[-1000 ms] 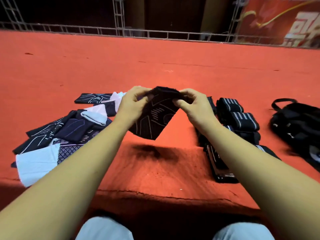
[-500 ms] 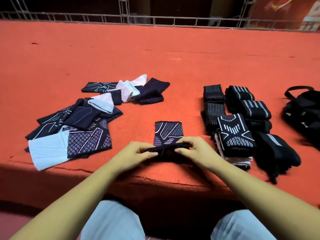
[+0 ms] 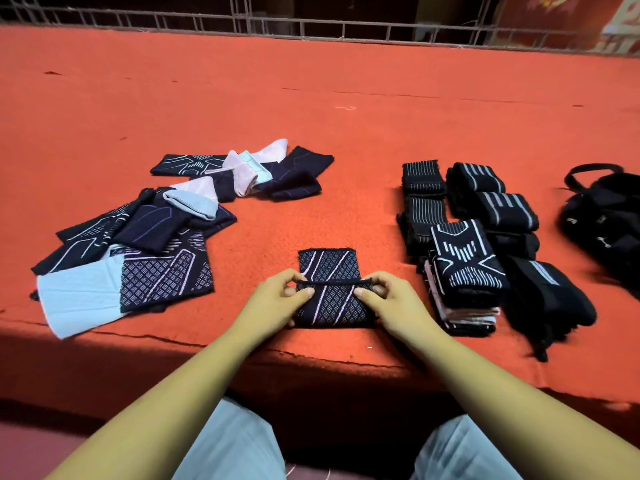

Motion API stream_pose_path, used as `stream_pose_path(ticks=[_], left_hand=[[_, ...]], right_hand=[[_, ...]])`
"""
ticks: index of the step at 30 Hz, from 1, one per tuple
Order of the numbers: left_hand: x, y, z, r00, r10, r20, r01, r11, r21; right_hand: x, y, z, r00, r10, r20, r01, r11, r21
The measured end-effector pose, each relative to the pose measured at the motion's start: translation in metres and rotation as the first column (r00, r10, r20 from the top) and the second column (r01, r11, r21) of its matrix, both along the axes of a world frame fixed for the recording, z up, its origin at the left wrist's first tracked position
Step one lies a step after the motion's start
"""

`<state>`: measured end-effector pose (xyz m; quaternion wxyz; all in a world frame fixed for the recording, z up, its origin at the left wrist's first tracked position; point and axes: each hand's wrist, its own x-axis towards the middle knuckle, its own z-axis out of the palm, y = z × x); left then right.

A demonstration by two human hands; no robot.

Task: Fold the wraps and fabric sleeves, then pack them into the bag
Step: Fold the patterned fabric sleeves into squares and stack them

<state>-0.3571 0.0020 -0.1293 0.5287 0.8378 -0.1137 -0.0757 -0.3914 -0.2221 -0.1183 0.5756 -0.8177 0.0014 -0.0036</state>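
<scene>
Spreading across the red carpeted platform (image 3: 346, 126), the job reads as roughly half done on the folding and not begun on the packing. The loose heap (image 3: 138, 251) at the left, dark patterned sleeves mixed with pale ones, lies unfolded and overlapping, with a smaller scatter beyond it. The folded stack (image 3: 467, 265) at the right holds striped wraps set in rows and a pile of flat sleeves. The bag (image 3: 606, 223) sits at the far right, apart from the stack, with nothing seen going into it.

Between heap and stack, near the platform's front edge, the patterned sleeve (image 3: 329, 306) lies flat with one part doubled over the other (a fold in the making, I judge). The left hand (image 3: 273, 303) pinches the left end of the folded edge between thumb and fingers. The right hand (image 3: 391, 299) pinches the right end likewise.

The bag is cut by the frame's edge, so whether it is open or holds anything cannot be told. Overlap hides how many pieces the heap counts, and the stack's lower layers are too dark to separate.
</scene>
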Motion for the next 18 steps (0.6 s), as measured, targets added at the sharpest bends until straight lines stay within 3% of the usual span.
stream_pose_path(ticks=[2,6,14,18], left_hand=[[0.001,-0.003,0.0,0.998,0.047,0.039,-0.049,0.997,0.063],[0.005,-0.008,0.0,0.994,0.091,0.054,-0.097,0.985,0.139],[0.005,-0.01,-0.001,0.988,0.071,0.134,-0.101,0.967,0.235],[0.001,-0.012,-0.005,0.966,0.034,0.257,-0.122,0.935,0.332]], right_hand=[[0.004,0.003,-0.002,0.998,-0.062,-0.006,0.062,0.998,-0.024],[0.01,0.005,-0.003,0.986,-0.155,0.057,0.165,0.94,-0.297],[0.007,0.009,0.003,0.986,-0.149,0.071,0.165,0.869,-0.467],[0.008,0.006,0.001,0.99,-0.136,0.039,0.136,0.838,-0.528]])
